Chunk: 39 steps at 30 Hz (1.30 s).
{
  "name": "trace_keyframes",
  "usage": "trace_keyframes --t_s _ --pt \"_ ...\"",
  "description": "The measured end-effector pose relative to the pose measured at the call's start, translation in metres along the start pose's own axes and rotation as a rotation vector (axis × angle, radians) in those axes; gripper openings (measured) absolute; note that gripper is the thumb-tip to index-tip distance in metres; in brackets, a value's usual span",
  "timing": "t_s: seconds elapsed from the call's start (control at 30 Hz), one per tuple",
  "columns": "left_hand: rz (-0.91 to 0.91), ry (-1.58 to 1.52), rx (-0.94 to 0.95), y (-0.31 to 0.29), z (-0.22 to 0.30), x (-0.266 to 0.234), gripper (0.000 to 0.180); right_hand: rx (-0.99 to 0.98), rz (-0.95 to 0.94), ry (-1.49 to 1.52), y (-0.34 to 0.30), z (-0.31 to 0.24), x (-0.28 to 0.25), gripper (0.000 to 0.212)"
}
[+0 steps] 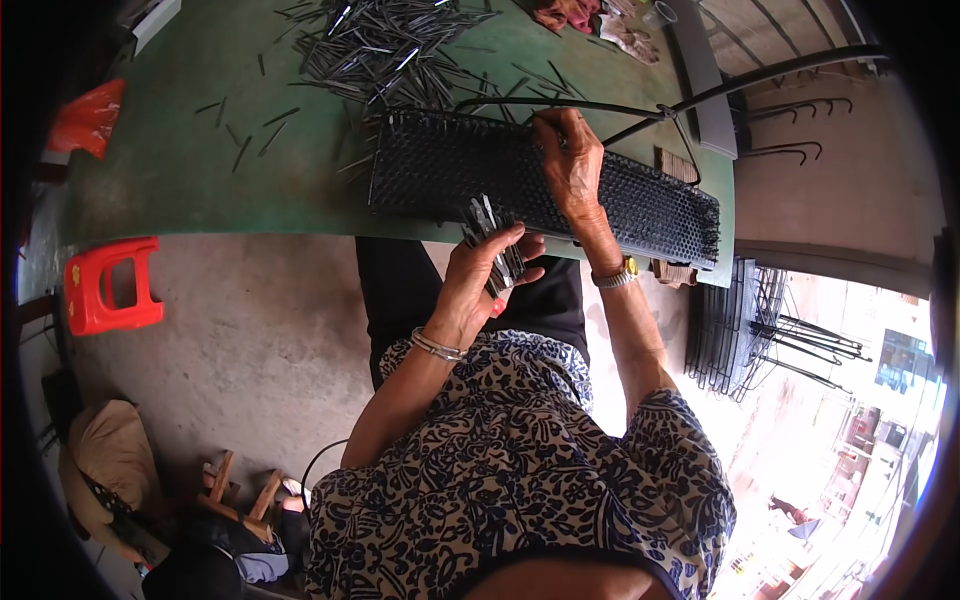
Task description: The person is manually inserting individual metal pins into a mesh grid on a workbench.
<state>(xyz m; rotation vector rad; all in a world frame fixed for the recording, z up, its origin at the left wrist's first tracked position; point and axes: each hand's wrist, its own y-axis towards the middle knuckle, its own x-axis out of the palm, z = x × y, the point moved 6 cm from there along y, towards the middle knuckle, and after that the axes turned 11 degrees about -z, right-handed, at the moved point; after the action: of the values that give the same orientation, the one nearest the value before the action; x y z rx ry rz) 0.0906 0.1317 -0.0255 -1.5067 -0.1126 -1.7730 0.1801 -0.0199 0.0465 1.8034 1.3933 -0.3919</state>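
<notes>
My left hand is closed around a bundle of thin dark metal strips, just off the table's near edge. Beside it, a long black mesh rack with many small holes lies along that edge. Over the rack's far side is my right hand, its fingers pinched together; whatever they hold is hidden. A bent black rod frame joins the rack and stretches off to the right. Farther back sits a heap of similar dark strips.
The green table carries scattered loose strips left of the rack. Cloths and a glove lie at the far right. A red plastic stool stands at left. More black racks are at right. Someone sits at lower left, near a wooden stool.
</notes>
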Motion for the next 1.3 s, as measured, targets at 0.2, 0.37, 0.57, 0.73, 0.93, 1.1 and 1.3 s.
trace_keyframes --t_s 0.2,0.37,0.57,0.73,0.93,1.1,1.3 --pt "-0.019 -0.005 0.004 -0.001 0.001 0.003 0.015 -0.071 -0.044 -0.11 0.003 -0.006 -0.004 0.009" --pt "-0.015 0.005 0.028 0.0 0.002 0.003 0.015 -0.062 -0.172 -0.051 0.002 0.001 0.002 0.013" --pt "0.027 0.144 0.018 -0.002 0.005 0.005 0.019 -0.15 -0.133 -0.346 -0.006 -0.003 0.007 0.011" --pt "0.025 0.256 0.118 0.0 0.013 0.005 0.018 -0.103 -0.022 -0.479 -0.025 -0.018 -0.005 0.017" --pt "0.0 0.324 0.185 0.0 0.017 0.009 0.017 0.405 -0.633 0.629 -0.061 -0.038 -0.003 0.021" --pt "0.008 0.376 0.189 -0.001 0.016 0.016 0.018 0.463 -0.641 0.672 -0.062 -0.03 -0.008 0.013" --pt "0.049 0.423 0.195 -0.002 0.021 0.015 0.019 0.451 -0.637 0.582 -0.063 -0.027 -0.009 0.011"
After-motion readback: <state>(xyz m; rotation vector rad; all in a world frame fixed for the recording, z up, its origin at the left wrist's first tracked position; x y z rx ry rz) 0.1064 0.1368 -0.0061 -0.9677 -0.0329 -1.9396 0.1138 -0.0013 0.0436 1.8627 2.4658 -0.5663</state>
